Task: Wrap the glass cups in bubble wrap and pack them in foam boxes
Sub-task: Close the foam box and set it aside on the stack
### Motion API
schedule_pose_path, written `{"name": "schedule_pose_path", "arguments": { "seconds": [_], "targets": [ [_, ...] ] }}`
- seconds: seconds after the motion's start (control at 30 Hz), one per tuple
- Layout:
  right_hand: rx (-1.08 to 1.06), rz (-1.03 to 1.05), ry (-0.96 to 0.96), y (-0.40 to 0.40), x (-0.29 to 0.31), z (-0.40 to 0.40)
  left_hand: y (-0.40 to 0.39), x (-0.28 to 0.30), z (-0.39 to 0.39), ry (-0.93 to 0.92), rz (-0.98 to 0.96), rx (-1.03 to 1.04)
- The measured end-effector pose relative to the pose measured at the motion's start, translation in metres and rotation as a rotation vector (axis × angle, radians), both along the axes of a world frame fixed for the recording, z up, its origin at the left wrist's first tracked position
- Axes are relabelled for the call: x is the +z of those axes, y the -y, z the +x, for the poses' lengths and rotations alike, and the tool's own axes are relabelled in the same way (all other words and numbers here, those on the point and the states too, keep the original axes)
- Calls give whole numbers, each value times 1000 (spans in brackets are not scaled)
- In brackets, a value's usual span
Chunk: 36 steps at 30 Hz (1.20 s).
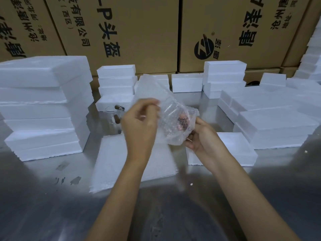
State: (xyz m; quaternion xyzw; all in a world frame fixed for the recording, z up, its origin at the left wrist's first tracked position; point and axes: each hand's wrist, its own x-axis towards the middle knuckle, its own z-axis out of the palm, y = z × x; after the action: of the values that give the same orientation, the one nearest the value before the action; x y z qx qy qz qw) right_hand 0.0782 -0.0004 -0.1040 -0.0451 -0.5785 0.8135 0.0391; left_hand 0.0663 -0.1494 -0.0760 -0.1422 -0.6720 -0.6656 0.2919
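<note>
Right now both hands work above the steel table (43, 197), mid-frame. L hand (139, 124) has fingers curled, pinching the bubble wrap (156, 94) at its near edge. R hand (201, 136) cups the wrapped glass cup (177, 124) from below, fingers curled round it; cup is held in the air, dark print on it, blurry, possibly a pattern. A bare glass cup (116, 115) stands behind the L hand. Foam boxes (43, 108) stacked L & R, one open box (243, 150) beside the R wrist. Cardboard cartons (139, 32) at back.
</note>
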Motion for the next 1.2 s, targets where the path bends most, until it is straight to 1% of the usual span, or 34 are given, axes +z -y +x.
{"name": "schedule_pose_path", "arguments": {
  "seconds": [0.03,0.07,0.1,0.13,0.2,0.3,0.4,0.47,0.53,0.6,0.67,0.77,0.9,1.07,1.13,1.2],
  "targets": [
    [3,12,-3,-2,1,1,4,-1,-4,-39,0,178],
    [13,29,-8,-4,2,2,10,-2,-10,-59,-19,292],
    [32,35,-16,-5,3,4,17,-4,-16,-53,-52,311],
    [60,26,-25,-5,4,5,25,-6,-22,-14,-79,256],
    [116,-18,-43,-5,5,8,36,-10,-29,145,-89,41],
    [133,-83,-70,-2,6,10,39,-15,-30,380,-9,-235],
    [155,-105,-106,1,5,9,29,-13,-27,477,108,-442],
    [192,-197,-136,5,4,10,21,-11,-22,511,182,-517],
    [224,-297,-151,9,5,11,16,-10,-19,521,223,-571],
    [264,-331,-155,12,5,12,13,-8,-16,523,212,-596],
    [274,-328,-139,14,4,10,12,-7,-15,516,216,-563],
    [264,-331,-112,13,3,7,15,-7,-18,457,262,-478],
    [257,-312,-129,8,3,9,22,-9,-24,413,305,-463],
    [288,-421,-143,2,2,9,21,-16,-29,432,207,-564],
    [303,-445,-172,2,1,9,18,-19,-28,430,134,-611],
    [311,-435,-195,3,1,9,15,-21,-27,408,39,-615]
  ]
}}
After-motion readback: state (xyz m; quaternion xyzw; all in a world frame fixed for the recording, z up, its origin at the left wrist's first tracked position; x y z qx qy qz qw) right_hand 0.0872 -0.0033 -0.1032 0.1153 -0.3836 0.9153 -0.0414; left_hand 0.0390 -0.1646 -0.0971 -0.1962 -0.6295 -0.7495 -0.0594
